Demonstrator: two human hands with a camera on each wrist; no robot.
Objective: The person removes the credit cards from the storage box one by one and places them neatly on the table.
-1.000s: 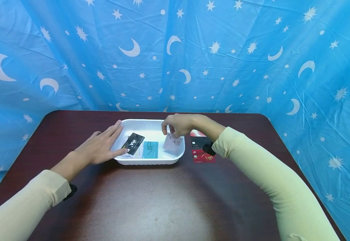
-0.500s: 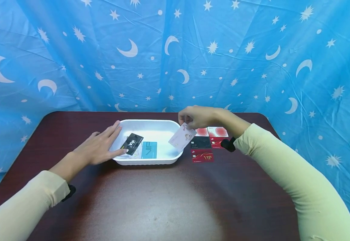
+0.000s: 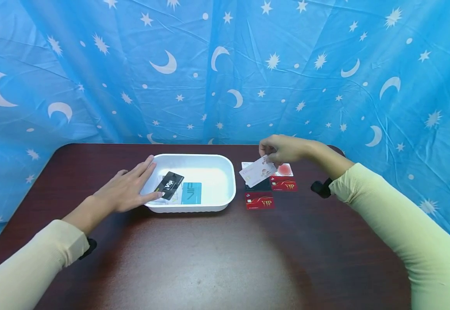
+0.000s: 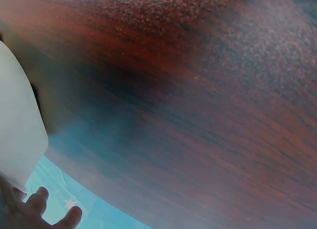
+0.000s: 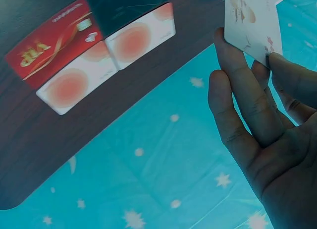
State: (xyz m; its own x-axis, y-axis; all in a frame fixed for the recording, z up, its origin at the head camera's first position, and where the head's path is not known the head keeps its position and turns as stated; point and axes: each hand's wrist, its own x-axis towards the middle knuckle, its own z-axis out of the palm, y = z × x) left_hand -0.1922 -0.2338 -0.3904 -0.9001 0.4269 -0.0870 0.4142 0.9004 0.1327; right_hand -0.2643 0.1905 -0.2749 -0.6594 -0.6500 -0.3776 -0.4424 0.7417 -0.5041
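Observation:
My right hand point(image 3: 287, 149) pinches a pale VIP card point(image 3: 257, 171) by its corner, above the cards on the table. In the right wrist view, thumb and fingertips meet at the edge of this card point(image 5: 252, 21). My left hand point(image 3: 129, 189) rests on the left rim of a white plastic tray point(image 3: 225, 185), fingers straight, its thumb beside a black VIP card point(image 3: 170, 184). That black card lies tilted in the tray, over a pale card largely hidden beneath. A light blue VIP card point(image 3: 191, 193) lies to its right.
Right of the tray lie two red VIP cards point(image 3: 260, 201), a dark card point(image 3: 261, 186) partly covered by the held one, and two white cards with red circles point(image 3: 285, 169). Behind the dark wooden table point(image 3: 193, 254) hangs a blue curtain point(image 3: 225, 77).
My right hand has lifted the pale card out of the tray and carried it right, over the laid-out cards. The left hand has stayed at the tray's rim.

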